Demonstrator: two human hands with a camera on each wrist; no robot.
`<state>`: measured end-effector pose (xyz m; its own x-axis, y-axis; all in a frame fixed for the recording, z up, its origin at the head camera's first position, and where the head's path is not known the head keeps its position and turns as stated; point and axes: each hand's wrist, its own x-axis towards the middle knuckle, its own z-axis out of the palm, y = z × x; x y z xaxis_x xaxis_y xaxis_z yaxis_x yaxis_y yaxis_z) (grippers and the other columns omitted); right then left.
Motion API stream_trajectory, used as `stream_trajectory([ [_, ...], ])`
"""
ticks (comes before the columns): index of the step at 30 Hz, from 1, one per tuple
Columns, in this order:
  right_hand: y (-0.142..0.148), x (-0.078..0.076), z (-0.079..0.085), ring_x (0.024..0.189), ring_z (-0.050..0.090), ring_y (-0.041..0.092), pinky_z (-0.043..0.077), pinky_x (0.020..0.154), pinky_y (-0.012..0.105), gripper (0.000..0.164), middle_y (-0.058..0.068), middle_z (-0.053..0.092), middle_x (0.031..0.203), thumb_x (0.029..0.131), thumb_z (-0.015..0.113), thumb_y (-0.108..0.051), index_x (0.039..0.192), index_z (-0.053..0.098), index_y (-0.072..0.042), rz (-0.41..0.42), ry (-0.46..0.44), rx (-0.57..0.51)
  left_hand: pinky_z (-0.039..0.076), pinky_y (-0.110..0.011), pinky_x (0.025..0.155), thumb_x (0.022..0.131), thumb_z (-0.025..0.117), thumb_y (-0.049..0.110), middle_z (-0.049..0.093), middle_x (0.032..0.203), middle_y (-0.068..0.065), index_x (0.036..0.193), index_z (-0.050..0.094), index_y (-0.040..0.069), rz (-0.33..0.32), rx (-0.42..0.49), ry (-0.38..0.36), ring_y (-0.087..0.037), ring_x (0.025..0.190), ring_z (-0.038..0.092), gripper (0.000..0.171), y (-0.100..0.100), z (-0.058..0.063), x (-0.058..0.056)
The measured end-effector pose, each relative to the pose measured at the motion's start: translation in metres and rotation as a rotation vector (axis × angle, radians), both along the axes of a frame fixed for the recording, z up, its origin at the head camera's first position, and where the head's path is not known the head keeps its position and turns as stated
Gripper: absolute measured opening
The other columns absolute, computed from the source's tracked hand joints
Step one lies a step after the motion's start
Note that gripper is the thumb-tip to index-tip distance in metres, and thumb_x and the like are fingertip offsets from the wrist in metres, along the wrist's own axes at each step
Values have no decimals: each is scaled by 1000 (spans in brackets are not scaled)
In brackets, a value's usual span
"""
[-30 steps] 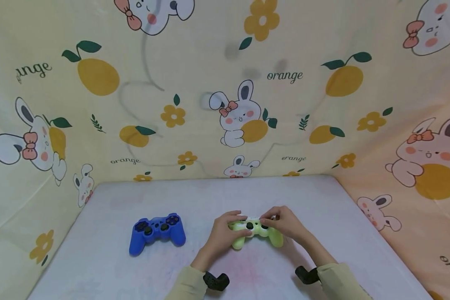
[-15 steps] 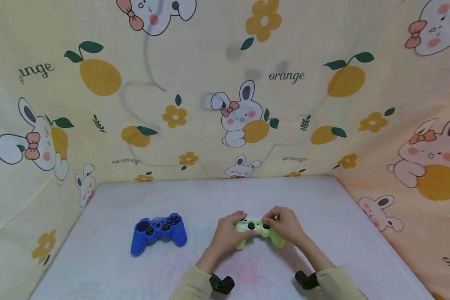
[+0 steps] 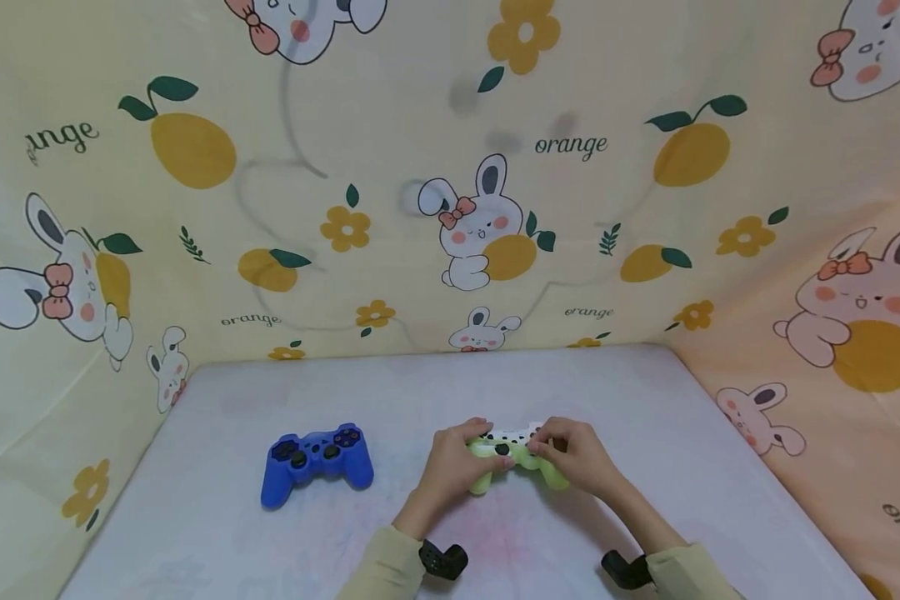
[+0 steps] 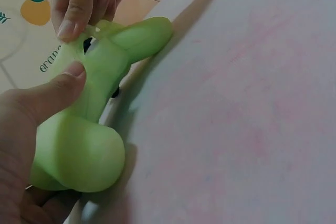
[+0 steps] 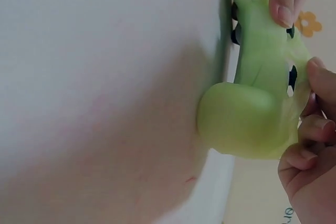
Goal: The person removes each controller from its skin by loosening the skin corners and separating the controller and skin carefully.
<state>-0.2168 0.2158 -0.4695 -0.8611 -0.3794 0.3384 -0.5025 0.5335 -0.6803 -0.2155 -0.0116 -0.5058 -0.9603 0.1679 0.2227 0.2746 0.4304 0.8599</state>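
A game controller in a light green, stretchy-looking cover (image 3: 523, 457) is between my two hands, right of the table's middle. Along its far side, a white part with black spots (image 3: 508, 436) shows. My left hand (image 3: 450, 462) grips the left end; in the left wrist view its thumb presses on the green cover (image 4: 92, 153). At the right end, my right hand (image 3: 581, 454) pinches the cover's edge, and its fingers hide the right thumbstick. Dark openings show in the cover (image 5: 244, 116) in the right wrist view.
A blue game controller (image 3: 318, 461) lies on the white table (image 3: 270, 558), left of my hands. Printed cloth (image 3: 390, 125) with rabbits and oranges surrounds the table at the back and sides. Black camera mounts (image 3: 444, 561) sit at both wrists.
More of the white, black-spotted part shows along the controller's far side. My right fingers now cover the right thumbstick. The left hand keeps its grip, and the blue controller stays put.
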Motion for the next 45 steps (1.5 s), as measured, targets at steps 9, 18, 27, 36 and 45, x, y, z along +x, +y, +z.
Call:
stream_trajectory([
  [9,-1,10,-4,59,44,8,37,51,24,7,-11,60,73,83,79,-9,80,77,-15,-51,15,4,40,-37,103,69,89,41,63,127,-6,124,68,5,-1,13,15,-21,120,56,69,1,0,1],
  [18,-11,12,2,59,45,9,39,51,24,9,-10,59,74,79,82,-7,83,79,-14,-143,48,43,39,-38,103,69,90,39,63,128,-5,125,68,5,7,35,-8,-20,121,55,69,-2,0,2],
  [27,-12,10,10,67,58,16,47,57,26,13,-3,69,86,78,83,-4,87,78,-11,-178,-6,12,38,-39,105,71,89,40,61,130,-4,126,67,7,18,61,-29,-20,124,52,68,-2,-1,2],
  [36,-10,8,7,69,58,18,47,57,26,12,-5,70,88,80,82,-6,88,78,-14,-191,-80,-26,37,-38,106,71,89,40,60,132,-4,127,67,6,13,75,-38,-20,126,51,68,-3,-3,2],
  [45,2,5,6,101,58,23,50,76,41,32,2,66,111,75,88,-20,103,75,-11,-180,-53,39,36,-36,106,69,90,40,62,129,-1,125,68,8,16,79,-26,-18,124,53,68,0,-3,2],
])
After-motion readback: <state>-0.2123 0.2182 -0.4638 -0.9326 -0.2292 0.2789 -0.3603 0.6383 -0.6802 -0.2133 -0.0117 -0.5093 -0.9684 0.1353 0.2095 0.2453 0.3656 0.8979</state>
